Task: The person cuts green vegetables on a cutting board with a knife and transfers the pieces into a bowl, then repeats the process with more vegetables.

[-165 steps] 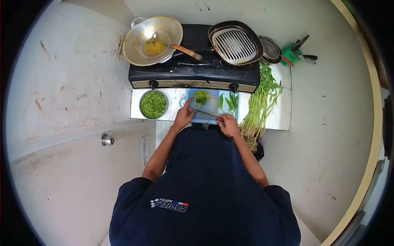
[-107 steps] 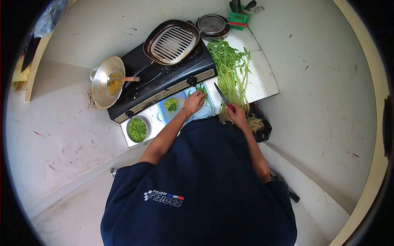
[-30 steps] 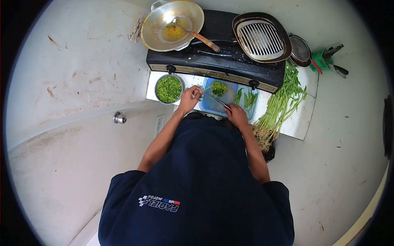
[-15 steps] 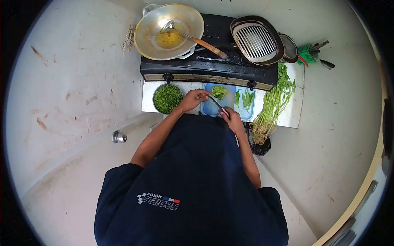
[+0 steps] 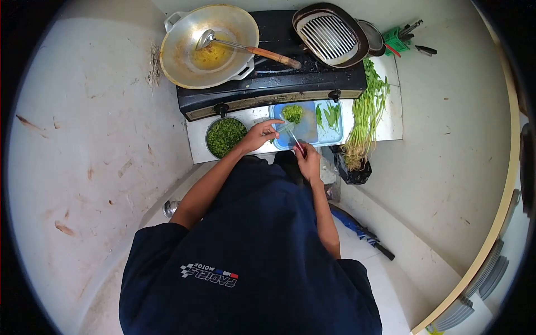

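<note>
My right hand is closed around the dark red handle of a small knife, whose blade points up and left over the cutting tray. Opposite it, my left hand hovers at the tray's left edge, index finger stretched out and thumb apart. Pale, blurred bits show near its fingertips by the blade. Chopped greens lie heaped on the blue cutting tray, with loose green leaves on its right side. A round pot of chopped greens stands left of my left hand.
Behind the tray is a black stove carrying a large wok with a ladle and a grill pan. Long-stemmed greens with roots lie at right, over a black bag. A green utensil basket sits beyond.
The view has shifted, so the stove and counter appear further left and higher. My left hand's fingers have spread from their pinch on green stems. The knife stays in my right hand.
</note>
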